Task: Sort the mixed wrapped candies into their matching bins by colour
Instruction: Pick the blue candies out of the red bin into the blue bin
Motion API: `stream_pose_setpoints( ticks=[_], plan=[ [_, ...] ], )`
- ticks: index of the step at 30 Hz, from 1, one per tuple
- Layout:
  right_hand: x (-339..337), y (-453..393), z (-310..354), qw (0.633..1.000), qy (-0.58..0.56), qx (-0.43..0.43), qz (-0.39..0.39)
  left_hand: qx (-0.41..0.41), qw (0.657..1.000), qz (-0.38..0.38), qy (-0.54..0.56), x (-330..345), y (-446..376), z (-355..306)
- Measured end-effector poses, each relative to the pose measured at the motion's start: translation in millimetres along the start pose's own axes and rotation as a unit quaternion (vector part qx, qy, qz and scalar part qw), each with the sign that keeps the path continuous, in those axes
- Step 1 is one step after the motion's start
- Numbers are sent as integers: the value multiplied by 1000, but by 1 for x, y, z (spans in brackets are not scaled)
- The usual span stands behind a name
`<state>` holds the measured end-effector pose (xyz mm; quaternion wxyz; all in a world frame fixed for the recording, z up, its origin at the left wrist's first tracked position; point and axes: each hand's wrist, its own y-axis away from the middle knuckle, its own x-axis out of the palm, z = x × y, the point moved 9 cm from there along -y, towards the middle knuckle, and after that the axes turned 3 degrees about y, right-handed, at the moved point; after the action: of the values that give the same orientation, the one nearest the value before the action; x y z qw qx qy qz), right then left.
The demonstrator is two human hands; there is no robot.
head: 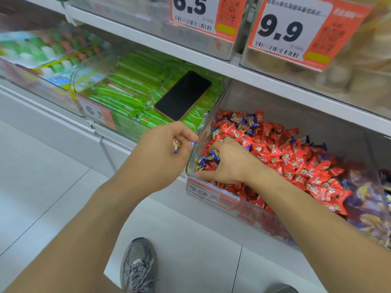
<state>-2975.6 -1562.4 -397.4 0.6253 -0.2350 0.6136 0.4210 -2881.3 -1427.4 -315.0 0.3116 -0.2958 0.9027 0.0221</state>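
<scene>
Both forearms bare to the frame edge; no sleeves, watch, rings or bands visible on left hand point(167, 142) or right hand point(228, 163). Nails short, unpainted where visible. Footwear: grey mesh running shoe point(138, 266) with darker grey overlays and grey laces. Toe of second shoe point(281, 289), dark grey, at bottom frame edge.

right-edge purple candies point(368, 199) blurred, upper-left bins point(42, 49) smeared, right hand's fingers point(211, 150) buried among candies
</scene>
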Motion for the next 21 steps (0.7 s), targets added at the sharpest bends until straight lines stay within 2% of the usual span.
stream_pose_setpoints(
  ticks=[4,10,18,21],
  plan=[
    [13,-3,8,1000,22,-3,5,-3,1000,12,-10,2,0,3],
    [15,-2,18,998,22,-53,1,-9,1000,15,-18,4,-2,5],
    [16,-3,9,995,-48,-91,-8,-13,1000,25,-3,2,0,6],
    [10,-4,1,995,-66,-78,-15,-18,999,29,4,2,1,6]
  ],
)
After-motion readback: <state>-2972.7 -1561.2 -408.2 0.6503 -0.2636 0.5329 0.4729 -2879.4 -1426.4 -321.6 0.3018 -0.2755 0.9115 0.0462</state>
